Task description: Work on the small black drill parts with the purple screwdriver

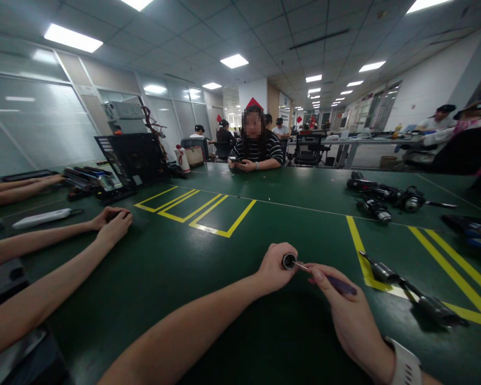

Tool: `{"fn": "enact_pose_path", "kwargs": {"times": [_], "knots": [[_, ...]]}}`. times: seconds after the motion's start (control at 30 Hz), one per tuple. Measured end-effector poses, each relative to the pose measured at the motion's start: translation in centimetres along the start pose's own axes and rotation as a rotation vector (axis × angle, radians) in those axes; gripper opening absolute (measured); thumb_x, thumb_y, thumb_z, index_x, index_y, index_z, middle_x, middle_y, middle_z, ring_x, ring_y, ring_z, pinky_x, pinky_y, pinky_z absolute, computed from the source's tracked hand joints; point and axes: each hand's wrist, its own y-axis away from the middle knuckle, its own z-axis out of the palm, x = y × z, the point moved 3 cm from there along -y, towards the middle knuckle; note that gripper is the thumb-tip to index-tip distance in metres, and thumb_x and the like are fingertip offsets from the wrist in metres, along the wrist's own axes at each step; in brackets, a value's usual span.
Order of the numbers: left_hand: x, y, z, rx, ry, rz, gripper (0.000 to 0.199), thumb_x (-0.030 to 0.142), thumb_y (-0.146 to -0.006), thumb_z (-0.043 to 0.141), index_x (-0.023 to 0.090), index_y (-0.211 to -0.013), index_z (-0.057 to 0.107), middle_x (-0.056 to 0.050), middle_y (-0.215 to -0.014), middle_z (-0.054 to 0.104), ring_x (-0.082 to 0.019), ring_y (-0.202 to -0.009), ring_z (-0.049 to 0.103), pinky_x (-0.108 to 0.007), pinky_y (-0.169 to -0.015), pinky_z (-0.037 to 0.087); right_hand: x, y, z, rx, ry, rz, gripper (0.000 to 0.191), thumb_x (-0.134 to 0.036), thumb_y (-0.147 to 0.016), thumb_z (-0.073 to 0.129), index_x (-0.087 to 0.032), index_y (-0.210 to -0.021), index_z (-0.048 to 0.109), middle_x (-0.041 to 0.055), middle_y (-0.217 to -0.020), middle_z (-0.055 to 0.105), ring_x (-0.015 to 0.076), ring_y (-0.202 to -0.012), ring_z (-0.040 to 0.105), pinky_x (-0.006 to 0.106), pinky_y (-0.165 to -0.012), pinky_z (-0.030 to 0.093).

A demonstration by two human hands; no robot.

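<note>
My left hand (276, 267) is wrapped round a short dark cylindrical part (289, 261), its round open end turned to the right. The rest of that part is hidden in my fist. In my right hand (347, 299) is a screwdriver (340, 285) with a dark purplish handle, gripped near its thin metal shaft. The shaft's tip reaches into or against the open end; I cannot tell how deep. Right of my hands, metal tool parts with thin shafts (412, 294) lie across a yellow tape line on the green table (224, 278).
Several black and silver tool parts (380, 198) lie at the back right. Yellow tape (230, 233) marks the tabletop. Another person's hands (114, 222) are at the left, near a white elongated device (42, 218). A black panel (134, 160) stands behind. Someone sits opposite (260, 152).
</note>
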Motion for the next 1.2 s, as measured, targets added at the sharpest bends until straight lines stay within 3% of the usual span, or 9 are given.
{"fn": "enact_pose_path", "kwargs": {"times": [0.27,0.43,0.77,1.07,1.2], "knots": [[0.2,-0.1,0.2,-0.122,-0.034,0.017,0.013,0.023,-0.073,0.064,0.016,-0.072,0.053,0.002,-0.072,0.058,-0.012,-0.068,0.053,-0.026,-0.071,0.038,0.3,-0.7,-0.8,-0.002,0.07,0.007,0.026,-0.045,-0.075,0.066,-0.023,-0.086,0.072,0.0039,-0.092,0.07,0.0247,-0.094,0.057,0.039,-0.085,0.041],[0.9,-0.1,0.3,-0.222,-0.012,0.084,0.016,0.029,-0.075,0.063,0.015,-0.074,0.054,0.002,-0.072,0.057,-0.011,-0.067,0.053,-0.026,-0.073,0.039,0.1,-1.3,-0.8,0.073,-0.121,0.084,0.025,-0.045,-0.068,0.072,-0.021,-0.074,0.072,0.0027,-0.077,0.069,0.023,-0.086,0.057,0.037,-0.083,0.041],[0.4,-0.3,0.4,-0.183,0.087,0.025,0.019,0.026,-0.072,0.066,0.015,-0.068,0.052,0.003,-0.066,0.052,-0.009,-0.061,0.048,-0.022,-0.061,0.038,-0.1,-1.1,-0.1,0.055,-0.348,0.198,0.023,-0.042,-0.063,0.076,-0.02,-0.069,0.072,0.0016,-0.072,0.068,0.0203,-0.08,0.058,0.033,-0.075,0.044],[0.5,-0.2,0.4,-0.203,-0.031,0.023,0.016,0.028,-0.075,0.064,0.015,-0.073,0.055,0.002,-0.07,0.058,-0.011,-0.067,0.053,-0.026,-0.072,0.04,0.1,-0.9,-0.7,0.06,-0.026,0.051,0.026,-0.046,-0.069,0.07,-0.022,-0.08,0.072,0.0018,-0.083,0.069,0.0226,-0.087,0.056,0.034,-0.077,0.042],[0.6,-0.1,0.4,-0.251,-0.062,0.061,0.015,0.029,-0.076,0.062,0.016,-0.077,0.056,0.002,-0.074,0.06,-0.012,-0.07,0.055,-0.028,-0.078,0.039,-0.2,-1.1,-0.7,0.057,-0.042,0.05,0.027,-0.047,-0.068,0.071,-0.021,-0.073,0.072,0.0031,-0.078,0.07,0.0235,-0.085,0.058,0.035,-0.077,0.042]]}}
